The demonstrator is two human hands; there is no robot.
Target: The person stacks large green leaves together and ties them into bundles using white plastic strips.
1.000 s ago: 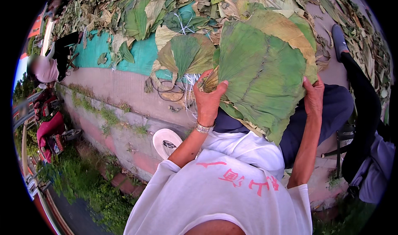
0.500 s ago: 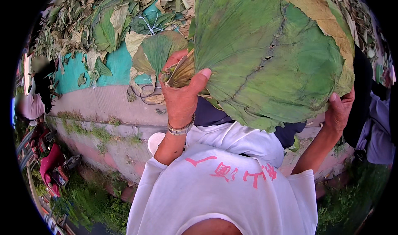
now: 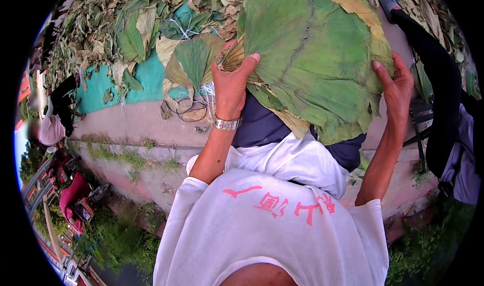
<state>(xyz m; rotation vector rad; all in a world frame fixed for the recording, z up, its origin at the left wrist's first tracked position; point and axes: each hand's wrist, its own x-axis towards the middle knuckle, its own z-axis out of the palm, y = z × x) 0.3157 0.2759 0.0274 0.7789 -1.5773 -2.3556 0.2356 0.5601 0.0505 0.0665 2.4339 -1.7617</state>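
Observation:
A fan-shaped stack of dried lotus leaves (image 3: pixel 322 59) spreads in front of me above my lap, green on top with a brown leaf along its far edge. At its narrow, gathered end, my left hand (image 3: pixel 231 87) is closed on the leaves, thumb on top. My right hand (image 3: pixel 398 89) pinches the wide right edge, its thumb over the leaf and its fingers at the rim. Smaller green and brown layers hang out under the stack near my left wrist, which wears a metal watch (image 3: pixel 228 123).
Loose dried leaves (image 3: pixel 136 29) lie heaped on a green sheet (image 3: pixel 151 76) at the far left. White string (image 3: pixel 207 97) and a dark cord (image 3: pixel 184 109) lie left of my hand. A person's dark-clad limb (image 3: pixel 436 84) is close at right. A red vehicle (image 3: pixel 73 197) stands at far left.
The stack has shifted left relative to my right hand's earlier place, and its lower layers show more. My right hand has moved up and left along the edge; my left keeps its hold.

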